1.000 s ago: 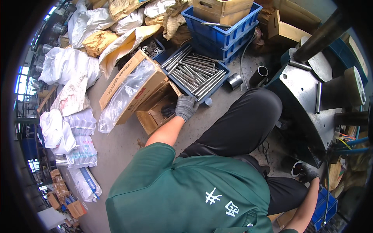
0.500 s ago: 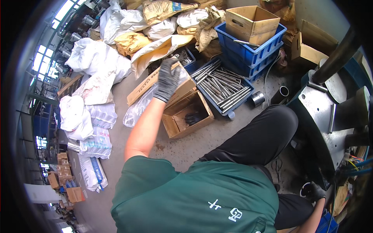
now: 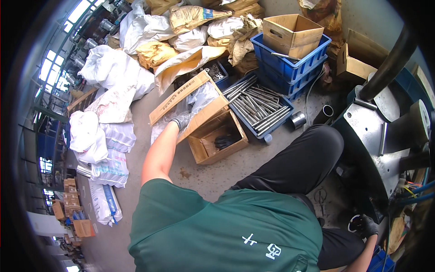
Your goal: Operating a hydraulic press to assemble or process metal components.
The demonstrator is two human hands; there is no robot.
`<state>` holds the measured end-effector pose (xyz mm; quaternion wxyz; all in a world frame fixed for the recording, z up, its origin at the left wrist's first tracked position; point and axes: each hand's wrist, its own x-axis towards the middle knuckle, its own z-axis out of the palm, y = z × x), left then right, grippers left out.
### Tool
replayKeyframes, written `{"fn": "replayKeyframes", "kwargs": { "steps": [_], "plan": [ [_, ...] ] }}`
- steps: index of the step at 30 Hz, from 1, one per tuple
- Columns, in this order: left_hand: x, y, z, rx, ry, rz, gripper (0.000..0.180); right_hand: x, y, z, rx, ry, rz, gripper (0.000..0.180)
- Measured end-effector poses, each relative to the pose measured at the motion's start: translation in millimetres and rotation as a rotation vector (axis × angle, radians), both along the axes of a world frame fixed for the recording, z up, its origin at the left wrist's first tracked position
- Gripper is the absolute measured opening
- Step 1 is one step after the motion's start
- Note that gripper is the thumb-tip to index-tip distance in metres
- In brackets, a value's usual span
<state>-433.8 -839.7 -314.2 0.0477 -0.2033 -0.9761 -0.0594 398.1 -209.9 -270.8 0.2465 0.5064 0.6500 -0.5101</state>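
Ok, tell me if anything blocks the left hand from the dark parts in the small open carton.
Nothing visible does. The left hand rests on the flap of the small open carton, beside clear plastic; the dark parts lie uncovered inside.

We see a blue tray of steel rods (image 3: 258, 106) on the floor; behind it stacked blue crates (image 3: 290, 68) carry a cardboard box (image 3: 290, 29); white sacks (image 3: 113, 75) lie piled leftward.
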Motion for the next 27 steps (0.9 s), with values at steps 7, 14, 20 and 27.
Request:
{"fn": "replayKeyframes", "kwargs": {
  "steps": [7,14,20,27],
  "plan": [
    [-65,-2,-42,-0.125,-0.288,0.204,0.069,7,-15,4,0.024,-0.041,-0.379,0.045],
    [-70,-4,-58,0.057,-0.123,0.205,0.062,47,2,-27,0.033,0.027,-0.367,0.035],
    [-43,3,-38,0.279,0.008,0.101,0.035,46,-1,-19,0.074,0.056,-0.241,0.035],
    [-60,1,-38,0.402,-0.055,-0.060,0.045,20,-2,-7,0.224,0.028,-0.203,0.051]
  ]
}}
